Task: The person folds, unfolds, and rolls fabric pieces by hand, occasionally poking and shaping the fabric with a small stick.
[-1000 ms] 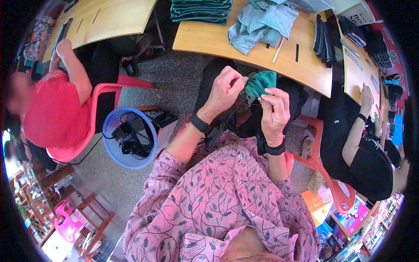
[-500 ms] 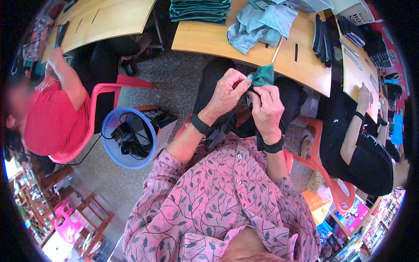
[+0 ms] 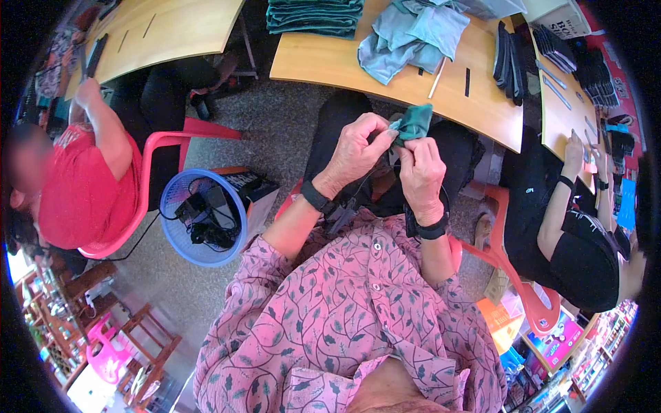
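Observation:
In front of my lap, a small piece of dark green cloth (image 3: 416, 122), bunched up and shiny like velvet, is held between both hands. My left hand (image 3: 358, 146) pinches its left edge with thumb and forefinger. At the lower edge, my right hand (image 3: 421, 169) grips it with bent fingers. The fingertips nearly meet, and they hide part of the cloth. Just beyond it lies a wooden table (image 3: 310, 63) bearing a stack of folded green cloths (image 3: 315, 17) and a loose heap of grey-blue cloth (image 3: 406, 41).
A blue basket (image 3: 167, 206) with black adapters and cables stands on the floor at left. Near it, a person in red (image 3: 89, 186) sits on a red chair (image 3: 148, 162). At right another person in black (image 3: 585, 255) works at a table. Dark folded cloths (image 3: 508, 65) lie on my table's right side.
The green cloth has turned and crumpled slightly between my fingers. My right hand has risen a little, while my left hand stays nearly in place.

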